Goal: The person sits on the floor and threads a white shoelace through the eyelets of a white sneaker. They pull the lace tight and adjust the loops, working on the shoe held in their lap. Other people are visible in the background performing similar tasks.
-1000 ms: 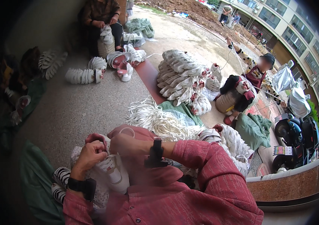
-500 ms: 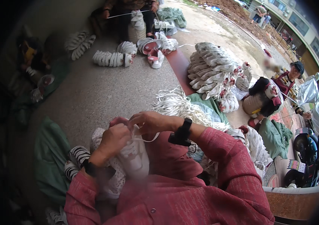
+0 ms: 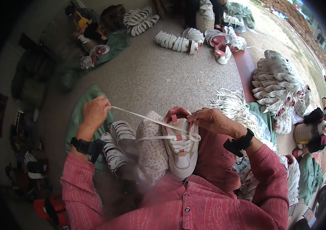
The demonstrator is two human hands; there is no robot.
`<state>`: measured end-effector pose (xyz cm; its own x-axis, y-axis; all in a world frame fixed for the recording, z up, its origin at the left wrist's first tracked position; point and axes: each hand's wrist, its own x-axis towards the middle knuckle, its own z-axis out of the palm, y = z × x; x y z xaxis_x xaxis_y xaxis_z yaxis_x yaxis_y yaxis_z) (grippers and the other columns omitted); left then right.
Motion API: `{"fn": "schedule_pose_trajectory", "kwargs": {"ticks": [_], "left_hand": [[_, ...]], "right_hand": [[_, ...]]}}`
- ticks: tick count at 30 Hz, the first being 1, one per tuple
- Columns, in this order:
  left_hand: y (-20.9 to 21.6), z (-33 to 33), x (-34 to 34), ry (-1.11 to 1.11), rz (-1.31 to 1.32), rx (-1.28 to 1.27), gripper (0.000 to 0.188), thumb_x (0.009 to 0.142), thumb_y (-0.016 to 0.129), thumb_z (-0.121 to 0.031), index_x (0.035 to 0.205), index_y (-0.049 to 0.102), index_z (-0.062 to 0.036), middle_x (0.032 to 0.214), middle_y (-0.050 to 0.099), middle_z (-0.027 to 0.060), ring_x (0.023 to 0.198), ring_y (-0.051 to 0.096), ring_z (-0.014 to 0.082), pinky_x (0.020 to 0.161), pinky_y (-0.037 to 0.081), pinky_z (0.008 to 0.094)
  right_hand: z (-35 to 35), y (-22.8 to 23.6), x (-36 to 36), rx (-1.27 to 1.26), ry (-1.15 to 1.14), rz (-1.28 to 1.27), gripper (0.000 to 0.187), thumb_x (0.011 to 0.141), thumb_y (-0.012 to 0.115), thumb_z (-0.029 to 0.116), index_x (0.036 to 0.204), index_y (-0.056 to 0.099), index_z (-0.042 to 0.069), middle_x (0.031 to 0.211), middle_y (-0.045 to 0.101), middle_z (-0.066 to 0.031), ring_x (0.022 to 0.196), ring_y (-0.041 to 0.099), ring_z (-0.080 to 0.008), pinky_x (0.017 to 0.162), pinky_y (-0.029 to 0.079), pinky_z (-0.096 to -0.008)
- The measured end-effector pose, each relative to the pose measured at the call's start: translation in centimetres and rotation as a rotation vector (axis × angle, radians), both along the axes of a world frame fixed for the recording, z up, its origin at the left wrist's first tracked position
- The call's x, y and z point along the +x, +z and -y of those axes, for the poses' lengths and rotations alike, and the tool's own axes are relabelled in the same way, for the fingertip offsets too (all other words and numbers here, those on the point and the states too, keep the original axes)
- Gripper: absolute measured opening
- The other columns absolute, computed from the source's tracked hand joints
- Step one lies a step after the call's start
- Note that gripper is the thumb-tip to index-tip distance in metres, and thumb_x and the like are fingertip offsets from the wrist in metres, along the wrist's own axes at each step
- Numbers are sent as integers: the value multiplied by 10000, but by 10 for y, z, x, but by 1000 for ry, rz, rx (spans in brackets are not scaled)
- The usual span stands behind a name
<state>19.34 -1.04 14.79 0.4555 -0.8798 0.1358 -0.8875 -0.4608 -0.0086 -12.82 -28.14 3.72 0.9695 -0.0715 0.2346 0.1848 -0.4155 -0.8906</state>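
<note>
A white and beige shoe (image 3: 182,163) with a pink lining lies on my lap, its toe toward me. My left hand (image 3: 97,111) is closed on the end of a white shoelace (image 3: 137,114), stretched taut to the left from the shoe's upper eyelets. Another stretch of lace crosses the tongue and loops at the shoe's right side. At the right edge of the collar, my right hand (image 3: 213,121) has its fingers bent and pinching the shoe; whether lace is also between them is hidden. Flower-patterned cloth (image 3: 152,151) covers my left leg beside the shoe.
Loose white laces (image 3: 230,103) lie heaped right of my knees. A stack of shoes (image 3: 276,82) stands behind them, with more shoes (image 3: 176,41) on the far floor. Striped-looking white shoes (image 3: 117,151) and green cloth (image 3: 84,105) are at my left. Another person's legs (image 3: 191,17) show far off.
My hands have moved apart, the left one drawing the lace out leftward. The shoe's upper and opening now show, where the hands covered them before. The view has swung left.
</note>
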Motion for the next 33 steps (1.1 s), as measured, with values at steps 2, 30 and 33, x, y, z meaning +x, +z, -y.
{"fn": "schedule_pose_trajectory", "kwargs": {"ticks": [2, 30, 33], "left_hand": [[-10, -9, 2, 19, 1, 27, 65, 811, 716, -108, 798, 666, -70, 855, 609, 81, 829, 636, 314, 715, 489, 434], [-95, 90, -163, -831, -87, -356, 103, 759, 713, -205, 817, 674, -129, 869, 593, -8, 881, 595, 185, 784, 501, 345], [-96, 93, -165, -863, -12, -369, 92, 763, 688, -202, 792, 648, -125, 825, 566, -3, 853, 595, 182, 758, 497, 338]], "right_hand": [[-3, 5, -4, 59, -45, -105, 232, 925, 641, 47, 1152, 692, 46, 1014, 720, -127, 921, 693, -259, 826, 540, -339], [-61, -16, -34, 1688, -111, -571, 181, 1021, 478, 160, 920, 590, 60, 765, 483, 37, 545, 371, -58, 457, 300, -193], [-62, -10, -37, 1597, -105, -527, 177, 1018, 488, 175, 971, 601, 47, 806, 525, 20, 593, 450, -68, 475, 357, -200]]}}
